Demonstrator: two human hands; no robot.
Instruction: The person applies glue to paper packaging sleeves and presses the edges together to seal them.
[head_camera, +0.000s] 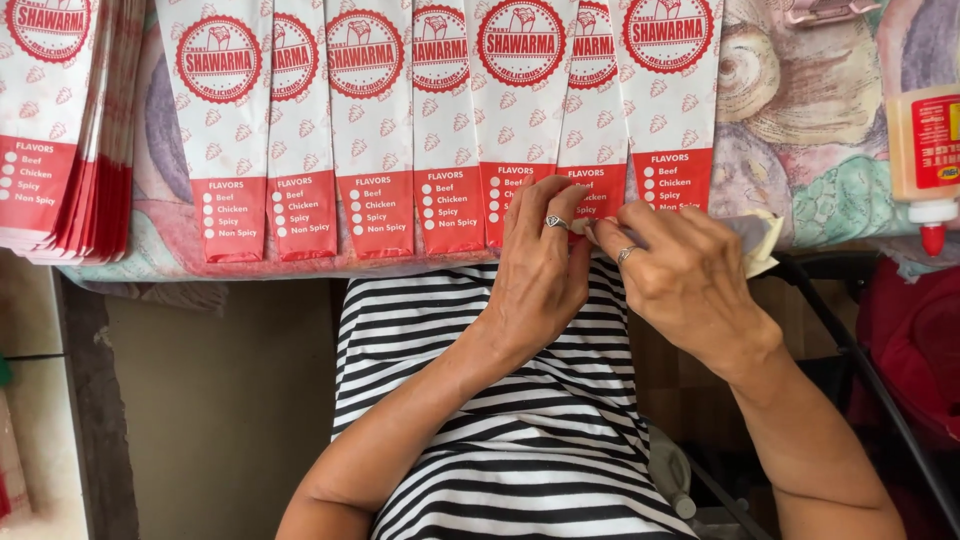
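Nearest to us is our black and white striped cloth top. Just past it, our two hands meet at the edge of the surface, which has a soft cloth cover with pale shell pictures on it.

Our left hand wears a ring. Its fingers are bent and pressed down on the red bottom end of a long white and red paper bag. Our right hand also wears a ring. Its fingertips are pinched close together on the same bottom end, right beside the left hand. Under the right hand a small pale scrap of paper sticks out. We cannot tell if the hand grips it.

We think the bag is very light, thin and bendy. It would crease or tear with a hard pull, so a soft pinch at the bottom end, with flat fingers holding it down, looks best.

Farther out, more flat paper bags of the same kind lie side by side in a row, their edges overlapping. On the far left is a thick pile of the same bags. On the far right a pale plastic bottle with a red tip lies on the cloth.
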